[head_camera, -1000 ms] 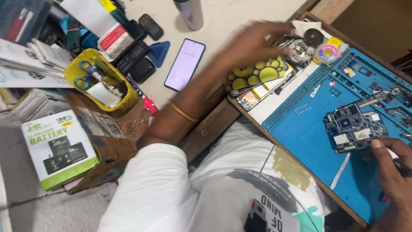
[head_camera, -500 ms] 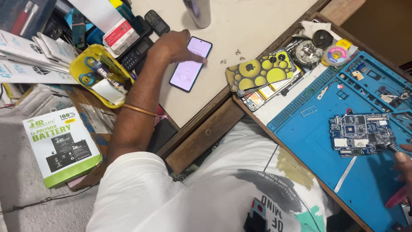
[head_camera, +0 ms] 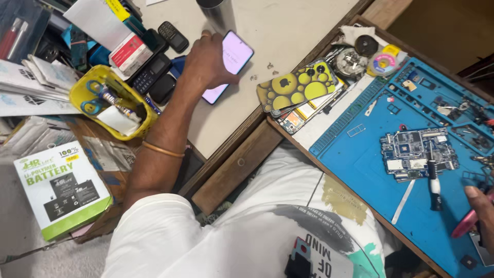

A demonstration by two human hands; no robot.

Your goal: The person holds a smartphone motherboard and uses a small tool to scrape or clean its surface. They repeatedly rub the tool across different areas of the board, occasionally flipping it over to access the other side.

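A glossy glass-fronted smartphone [head_camera: 229, 64] lies on the matt pale tabletop [head_camera: 288, 31] with its worn wooden edge. The blue rubbery matt work mat [head_camera: 360, 159] carries a green circuit board [head_camera: 417, 153]. A shiny metal cylinder [head_camera: 216, 13] stands near the far edge.

**Left arm stretched out, right hand low at the edge**

The left arm runs long and almost straight, up and away from the white-sleeved shoulder, a thin bangle sitting on the forearm. The left hand [head_camera: 208, 64] is palm down, knuckles up, fingers curled and closed over what lies beneath it, thumb pointing right. Over on the far side, the right hand [head_camera: 481, 208] barely makes it into view at the frame's edge: only a few fingers show, bent inward in a pinching grip.
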